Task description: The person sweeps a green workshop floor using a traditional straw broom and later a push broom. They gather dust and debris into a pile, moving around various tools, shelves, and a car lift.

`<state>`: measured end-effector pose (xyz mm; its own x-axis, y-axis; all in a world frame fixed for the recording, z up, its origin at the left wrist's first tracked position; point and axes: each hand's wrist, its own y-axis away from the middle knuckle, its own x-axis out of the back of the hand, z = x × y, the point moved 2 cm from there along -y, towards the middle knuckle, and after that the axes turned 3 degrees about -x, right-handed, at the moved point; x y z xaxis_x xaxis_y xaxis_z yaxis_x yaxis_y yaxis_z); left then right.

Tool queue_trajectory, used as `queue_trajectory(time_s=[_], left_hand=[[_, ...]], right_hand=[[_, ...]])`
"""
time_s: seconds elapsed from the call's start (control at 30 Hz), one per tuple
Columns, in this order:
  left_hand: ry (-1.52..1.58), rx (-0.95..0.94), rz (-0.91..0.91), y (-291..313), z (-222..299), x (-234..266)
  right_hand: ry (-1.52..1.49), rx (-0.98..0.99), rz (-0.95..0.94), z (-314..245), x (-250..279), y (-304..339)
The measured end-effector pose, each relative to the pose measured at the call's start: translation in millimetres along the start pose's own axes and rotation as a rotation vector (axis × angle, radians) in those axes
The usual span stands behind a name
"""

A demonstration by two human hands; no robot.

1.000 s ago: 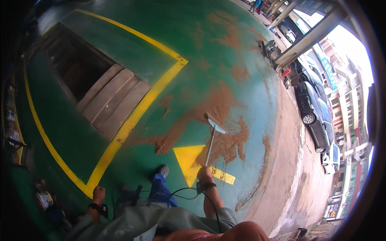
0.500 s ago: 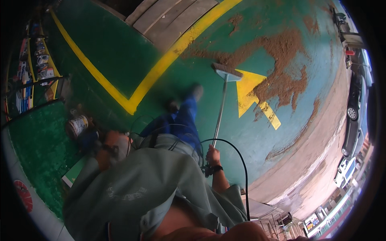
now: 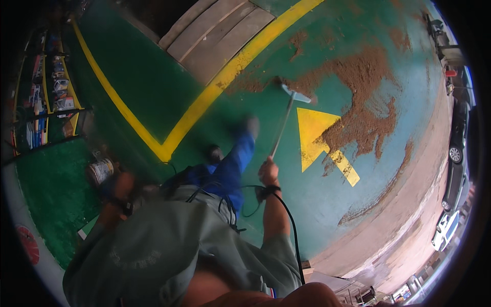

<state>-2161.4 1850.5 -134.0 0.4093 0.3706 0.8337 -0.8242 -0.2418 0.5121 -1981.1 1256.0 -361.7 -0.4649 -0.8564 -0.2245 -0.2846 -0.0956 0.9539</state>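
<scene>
My right hand [image 3: 268, 172] is closed around the metal handle [image 3: 284, 125] of a broom. The broom's wide pale head [image 3: 295, 94] is tilted on the green floor, at the near edge of a spread of loose brown dirt [image 3: 363, 77]. A painted yellow arrow [image 3: 313, 134] lies just right of the handle, partly covered by dirt. My left hand [image 3: 123, 185] is low at my left side, near a round labelled tin [image 3: 101, 171]. Motion blur smears its fingers, so whether it holds anything does not show.
Yellow floor lines [image 3: 164, 149] meet in a corner ahead, beside wooden boards [image 3: 217, 33]. Stocked shelves [image 3: 59, 92] stand at the far left. A black cable [image 3: 292, 220] loops past my right arm. Parked cars [image 3: 455, 153] line the right edge.
My right arm has stretched forward, and the broom head has shifted slightly right and turned. My left hand has moved left, closer to my side. The whole view has shifted a little.
</scene>
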Motion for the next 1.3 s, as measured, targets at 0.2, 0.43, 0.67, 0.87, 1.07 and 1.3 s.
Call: queue_trajectory(time_s=[0.2,0.43,0.67,0.87,1.07,1.3], left_hand=[[0.163,0.223,-0.019,-2,-1,-41],[-0.270,-0.052,0.048,50,66,-131],[0.480,0.790,-0.175,92,78,-196],[0.640,0.711,0.127,97,71,-194],[0.591,0.909,0.049,119,84,-201],[0.058,0.420,-0.287,143,153,-246]], right_hand=[[-0.281,-0.038,-0.279,-321,-99,5],[0.852,0.165,0.292,-246,-48,54],[1.447,0.106,-0.032,-162,-105,142],[2.108,0.207,-0.118,-121,-197,137],[2.342,0.167,-0.540,-94,-300,86],[2.566,0.248,-0.615,-169,-311,-23]])
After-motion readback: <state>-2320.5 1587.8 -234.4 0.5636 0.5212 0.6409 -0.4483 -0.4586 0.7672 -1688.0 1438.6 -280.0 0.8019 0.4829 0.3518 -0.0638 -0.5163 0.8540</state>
